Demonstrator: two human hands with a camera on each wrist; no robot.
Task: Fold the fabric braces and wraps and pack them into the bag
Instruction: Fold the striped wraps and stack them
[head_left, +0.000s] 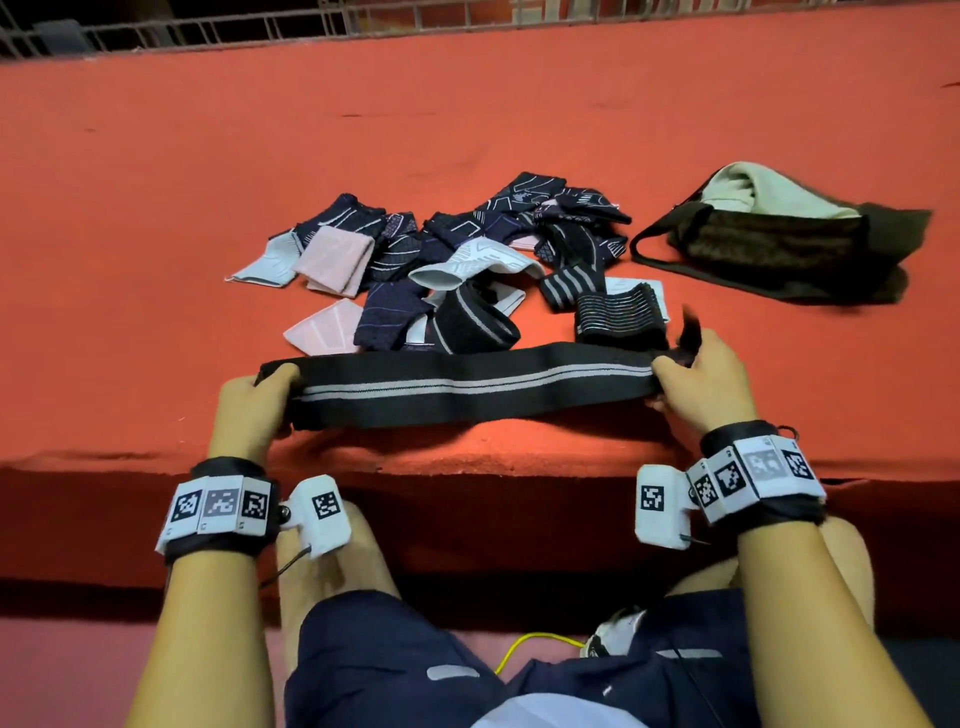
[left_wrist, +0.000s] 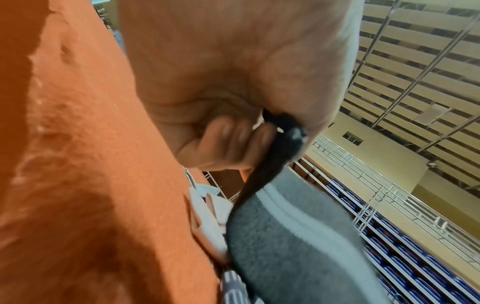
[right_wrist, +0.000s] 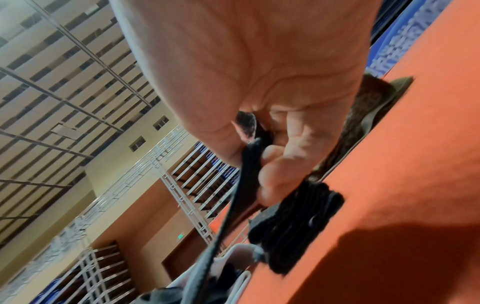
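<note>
Head view, 6 o'clock: dark shorts and both forearms, each with a marker-covered wrist band. Left hand at 8 o'clock pinches the left end of a long black wrap with pale centre stripes; the left wrist view shows the thumb and curled fingers clamped on the fabric edge. Right hand at 4 o'clock grasps the opposite end, fingers curled round it. The wrap is stretched flat between the hands, just above the near edge of the red-covered surface. Beyond it, at centre, lies a loose pile of braces, dark, white and pink. At 2 o'clock, well apart from the pile, the dark bag lies on its side with pale fabric showing at its mouth. A metal railing runs along 12 o'clock.
</note>
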